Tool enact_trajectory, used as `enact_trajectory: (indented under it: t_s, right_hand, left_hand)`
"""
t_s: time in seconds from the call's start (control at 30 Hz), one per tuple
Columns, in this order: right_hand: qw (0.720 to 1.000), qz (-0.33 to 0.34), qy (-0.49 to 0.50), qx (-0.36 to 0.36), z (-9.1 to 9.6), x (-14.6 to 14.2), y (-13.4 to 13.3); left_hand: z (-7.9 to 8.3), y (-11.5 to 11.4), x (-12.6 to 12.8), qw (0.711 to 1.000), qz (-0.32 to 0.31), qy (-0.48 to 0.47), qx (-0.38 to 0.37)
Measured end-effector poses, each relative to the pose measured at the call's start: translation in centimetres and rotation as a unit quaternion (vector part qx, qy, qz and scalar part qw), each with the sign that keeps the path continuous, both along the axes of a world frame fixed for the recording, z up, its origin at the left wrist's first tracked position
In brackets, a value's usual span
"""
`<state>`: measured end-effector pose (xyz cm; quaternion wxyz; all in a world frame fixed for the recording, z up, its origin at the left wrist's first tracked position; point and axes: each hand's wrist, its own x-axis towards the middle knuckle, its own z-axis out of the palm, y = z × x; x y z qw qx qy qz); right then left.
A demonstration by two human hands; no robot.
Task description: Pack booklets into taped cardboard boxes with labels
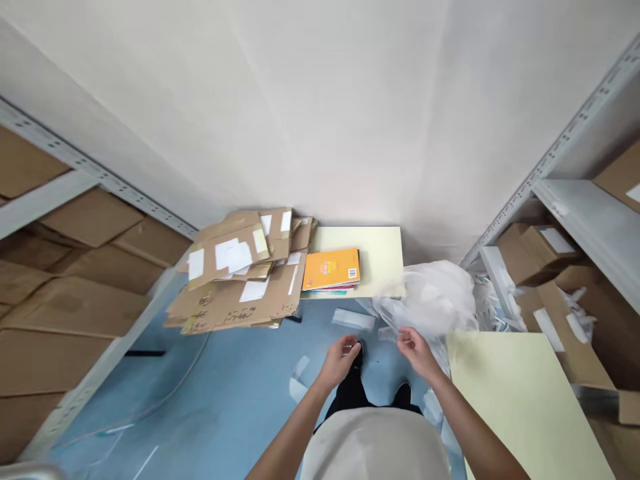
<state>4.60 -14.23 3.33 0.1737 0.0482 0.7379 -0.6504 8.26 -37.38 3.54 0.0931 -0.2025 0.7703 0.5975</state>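
My left hand (341,363) hangs over the blue floor, in front of the short table. Its fingers are loosely curled, with a gap to the thumb, and I see nothing in them. My right hand (419,355) is beside a heap of clear plastic bags (435,300), its fingers bent and apart. Whether its fingertips touch the plastic I cannot tell; nothing shows in its grasp. Beyond both hands, a small stack of books with an orange cover (331,268) lies on the cream table (383,260).
Flattened cardboard boxes (240,267) are piled on the table's left part and overhang its edge. A second cream table (520,393) stands at my right. Shelves with cartons (85,300) line both sides. Plastic strips (353,319) and a cable (175,383) lie on the floor.
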Motion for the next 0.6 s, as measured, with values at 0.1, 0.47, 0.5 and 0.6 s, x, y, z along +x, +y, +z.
enact_trajectory:
  t_s: [0.1,0.47,0.5,0.6]
  right_hand:
    - [0.982,0.16,0.026,0.098,-0.6,-1.9,-3.5]
    - [0.905,0.26,0.024,0.337,-0.9,-11.1,-16.1]
    - [0.909,0.24,0.01,0.342,-1.3,-11.6,-17.0]
    - [0.919,0.197,-0.022,0.339,-2.9,-12.6,-18.9]
  left_hand:
    - [-0.9,-3.6,-1.2,0.999,0.044,0.012,-0.005]
    - [-4.8,-17.5,-10.8,0.996,0.051,0.004,-0.077]
    - [-5.2,-18.2,-11.7,0.996,0.049,-0.002,-0.081]
    - [-6.0,-19.7,-13.8,0.995,0.044,-0.02,-0.091]
